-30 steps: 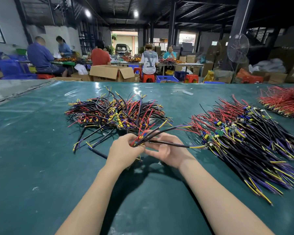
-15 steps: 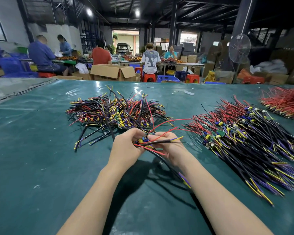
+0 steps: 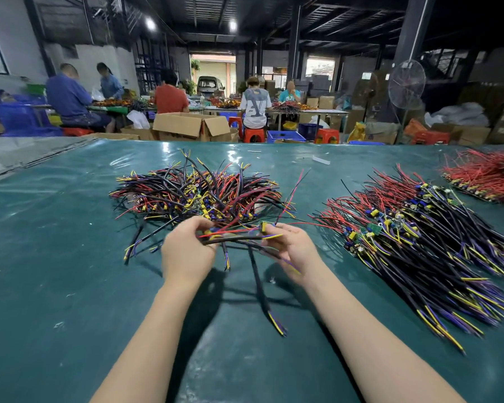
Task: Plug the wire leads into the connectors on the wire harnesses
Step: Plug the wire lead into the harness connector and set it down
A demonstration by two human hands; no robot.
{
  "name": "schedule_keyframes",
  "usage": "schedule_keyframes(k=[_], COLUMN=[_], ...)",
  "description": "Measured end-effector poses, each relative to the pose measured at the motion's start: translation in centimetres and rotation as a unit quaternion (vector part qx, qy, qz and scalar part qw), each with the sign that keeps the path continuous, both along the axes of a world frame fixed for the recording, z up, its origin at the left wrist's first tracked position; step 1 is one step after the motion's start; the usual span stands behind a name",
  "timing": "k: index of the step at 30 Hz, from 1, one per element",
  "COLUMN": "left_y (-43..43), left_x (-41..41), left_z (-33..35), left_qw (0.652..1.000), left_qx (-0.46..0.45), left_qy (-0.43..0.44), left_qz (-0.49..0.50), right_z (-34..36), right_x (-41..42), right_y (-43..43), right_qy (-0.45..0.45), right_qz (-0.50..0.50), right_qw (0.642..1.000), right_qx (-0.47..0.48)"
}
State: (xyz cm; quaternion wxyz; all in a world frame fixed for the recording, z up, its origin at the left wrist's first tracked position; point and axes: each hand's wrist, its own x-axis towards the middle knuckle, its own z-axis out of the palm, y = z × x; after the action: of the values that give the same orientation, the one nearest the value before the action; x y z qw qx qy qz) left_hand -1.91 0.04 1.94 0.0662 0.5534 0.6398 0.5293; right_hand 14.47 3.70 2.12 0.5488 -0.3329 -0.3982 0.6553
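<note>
The print on a seated worker's pale shirt (image 3: 255, 104), far behind the tangled pile (image 3: 195, 193), was too blurred to read. Just in front of that pile, above the green worktop (image 3: 70, 257), both forearms reached forward with the palms turned inward. The left hand (image 3: 186, 251) had its grip curled round one end of a wire harness (image 3: 233, 238). The right hand (image 3: 291, 248) pinched the other end at a small green board (image 3: 264, 226). The harness lay crosswise, left to right. Its black lead (image 3: 259, 286) hung toward the person, and its thin red leads (image 3: 291, 193) rose away past the pile's right edge. A combed stack (image 3: 419, 251) lay right of the pile.
</note>
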Motion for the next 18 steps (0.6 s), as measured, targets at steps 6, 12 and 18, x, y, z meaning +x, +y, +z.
schedule_keyframes(k=[6,12,18], left_y=[0.3,-0.3,-0.5], left_x=[-2.9,0.8,3.7], left_z=[0.1,0.6,-0.5], left_qw=[0.973,0.997,0.949], left_qx=[-0.136,0.067,-0.112], left_qy=[-0.016,0.024,-0.185], left_qz=[0.185,0.017,-0.23], right_z=[0.0,0.3,0.3], right_x=[1.6,0.6,-0.4], right_y=[0.8,-0.1,-1.0], right_qy=[0.042,-0.033,-0.281], right_qz=[-0.132,0.001,0.041], right_qw=[0.99,0.999,0.954], right_qx=[-0.026,-0.023,0.099])
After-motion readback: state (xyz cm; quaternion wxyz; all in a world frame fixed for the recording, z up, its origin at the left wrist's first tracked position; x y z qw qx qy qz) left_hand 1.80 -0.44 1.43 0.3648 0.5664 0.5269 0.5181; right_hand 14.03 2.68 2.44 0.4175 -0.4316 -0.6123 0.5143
